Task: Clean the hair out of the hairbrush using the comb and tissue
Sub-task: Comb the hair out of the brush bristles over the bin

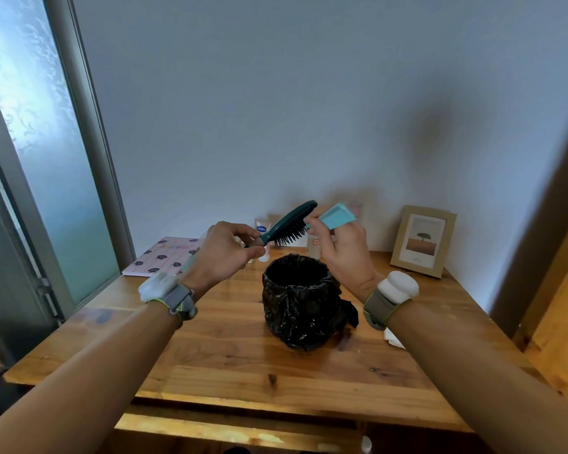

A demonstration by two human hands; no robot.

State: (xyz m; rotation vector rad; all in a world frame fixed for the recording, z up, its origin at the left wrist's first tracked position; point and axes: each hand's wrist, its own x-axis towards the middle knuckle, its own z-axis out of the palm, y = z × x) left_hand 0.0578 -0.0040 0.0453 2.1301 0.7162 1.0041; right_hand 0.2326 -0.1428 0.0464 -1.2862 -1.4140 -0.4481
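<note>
My left hand (225, 252) grips the handle of a dark green hairbrush (289, 222), held tilted above the bin with its black bristles facing down and right. A light turquoise comb (336, 217) is in my right hand (341, 253), its end meeting the bristles at the brush head. Both hands are raised over a small bin lined with a black plastic bag (300, 303). A piece of white tissue (393, 337) lies on the table under my right forearm, mostly hidden.
The wooden table (243, 355) stands against a white wall. A framed picture (422, 240) leans at the back right, a patterned notebook (164, 257) lies at the back left, and small tubes and bottles (262, 229) stand behind the brush. Glass door at left.
</note>
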